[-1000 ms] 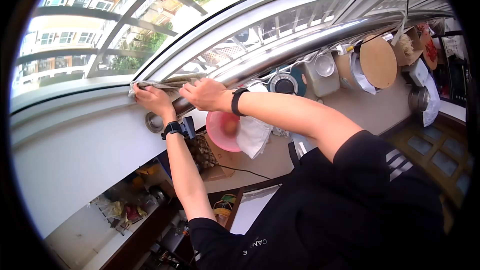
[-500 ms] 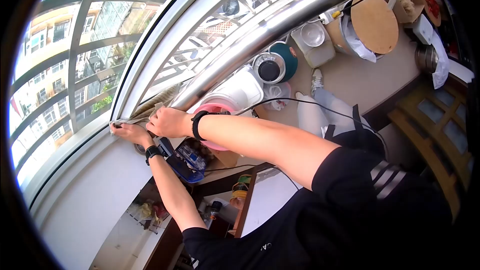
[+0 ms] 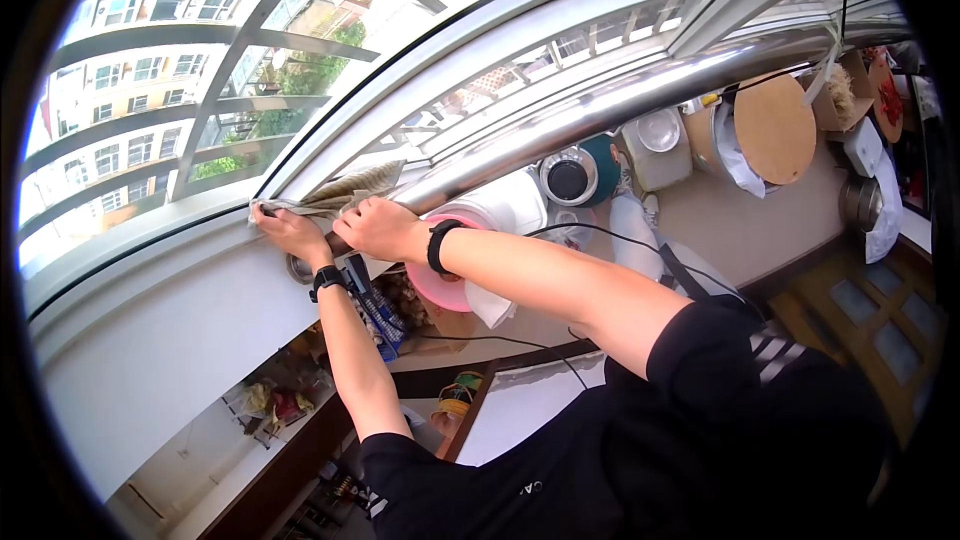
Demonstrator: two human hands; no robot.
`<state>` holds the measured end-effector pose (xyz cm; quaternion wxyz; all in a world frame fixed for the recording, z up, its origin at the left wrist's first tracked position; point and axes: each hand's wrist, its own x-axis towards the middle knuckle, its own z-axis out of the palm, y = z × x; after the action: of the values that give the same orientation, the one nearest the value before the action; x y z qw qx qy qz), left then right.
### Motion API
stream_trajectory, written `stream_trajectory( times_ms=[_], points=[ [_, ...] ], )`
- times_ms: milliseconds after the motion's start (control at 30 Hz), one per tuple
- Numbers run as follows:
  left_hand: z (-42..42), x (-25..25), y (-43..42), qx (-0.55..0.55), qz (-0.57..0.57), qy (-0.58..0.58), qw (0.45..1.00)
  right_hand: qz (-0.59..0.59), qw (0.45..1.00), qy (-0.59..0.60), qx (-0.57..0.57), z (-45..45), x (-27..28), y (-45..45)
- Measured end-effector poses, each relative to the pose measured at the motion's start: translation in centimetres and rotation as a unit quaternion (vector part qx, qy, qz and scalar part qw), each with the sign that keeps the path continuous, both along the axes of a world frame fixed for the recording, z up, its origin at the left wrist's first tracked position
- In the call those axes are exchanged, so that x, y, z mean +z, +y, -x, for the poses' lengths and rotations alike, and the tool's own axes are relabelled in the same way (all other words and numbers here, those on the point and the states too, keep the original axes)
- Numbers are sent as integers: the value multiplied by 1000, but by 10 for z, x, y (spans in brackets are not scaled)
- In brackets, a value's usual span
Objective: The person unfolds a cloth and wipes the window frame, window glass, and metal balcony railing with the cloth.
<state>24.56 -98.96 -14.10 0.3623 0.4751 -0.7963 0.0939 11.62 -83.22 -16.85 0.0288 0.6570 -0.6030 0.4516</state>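
Note:
A greyish rag is bunched along the window frame, beside the end of a shiny metal rail. My left hand, below a black watch, has its fingers closed on the rag's near end at the frame's lower corner. Just right of it, my right hand, with a black band on the wrist, is curled against the rag close to the rail. Its fingertips are partly hidden. The white sill runs beneath my left hand.
Below the rail stand a pink basin, a white tub, a black-lidded container and a drum with a round wooden lid. A black cable crosses beside my right forearm. Window bars stand outside.
My view has swung, so the scene sits lower and further right. My right hand has shifted slightly away from my left, toward the rail. Both hands stay at the rag.

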Motion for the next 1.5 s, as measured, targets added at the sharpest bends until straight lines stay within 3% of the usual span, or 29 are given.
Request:
stream_trajectory(
  times_ms=[300,400,433,533,800,933,1067,1267,1500],
  points=[
    [8,5,-2,7,1,28,1000,-75,996,-13,53,9,11,2],
    [5,5,4,14,8,44,999,-124,987,-88,60,17,26,6],
    [4,3,3,22,13,37,999,-214,960,-165,77,23,37,8],
    [3,2,-1,31,21,26,999,-180,937,-281,107,40,37,15],
    [28,2,4,102,-6,9,995,-196,938,-264,107,112,53,32],
    [51,-1,30,85,-37,25,995,-228,932,-258,116,156,62,50],
    [103,8,66,65,27,-59,996,-248,925,-263,118,208,74,95],
    [210,31,136,38,45,-75,995,-240,916,-313,72,297,73,175],
    [339,45,242,-107,2,-38,994,-206,874,-439,-27,395,58,322]
  ],
)
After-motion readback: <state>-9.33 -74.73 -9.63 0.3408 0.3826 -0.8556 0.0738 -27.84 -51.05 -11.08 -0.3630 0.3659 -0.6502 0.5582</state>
